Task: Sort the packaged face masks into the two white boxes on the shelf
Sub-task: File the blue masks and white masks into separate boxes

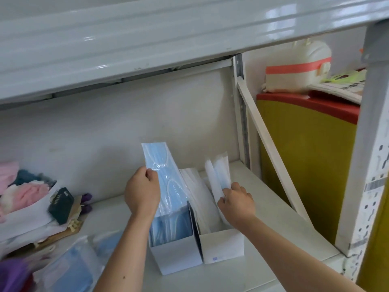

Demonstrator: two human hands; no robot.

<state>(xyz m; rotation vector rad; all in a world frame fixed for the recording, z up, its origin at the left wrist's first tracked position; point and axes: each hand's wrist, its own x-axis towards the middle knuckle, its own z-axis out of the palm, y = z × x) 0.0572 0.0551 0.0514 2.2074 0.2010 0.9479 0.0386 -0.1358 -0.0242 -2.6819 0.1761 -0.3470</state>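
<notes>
On the white shelf (263, 199) two white boxes stand side by side, touching. The left box (176, 258) holds blue packaged masks; the left hand (142, 191) pinches a blue mask pack (162, 165) standing tilted up out of it. The right hand (236, 202) grips a white-wrapped mask pack (216, 173) over the right box (222, 245).

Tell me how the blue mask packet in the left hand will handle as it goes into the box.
The blue mask packet looks thin and floppy, likely light. Its glossy wrap may slip in the left hand, which pinches just one edge. The left white box looks nearly full, so it may snag.
</notes>
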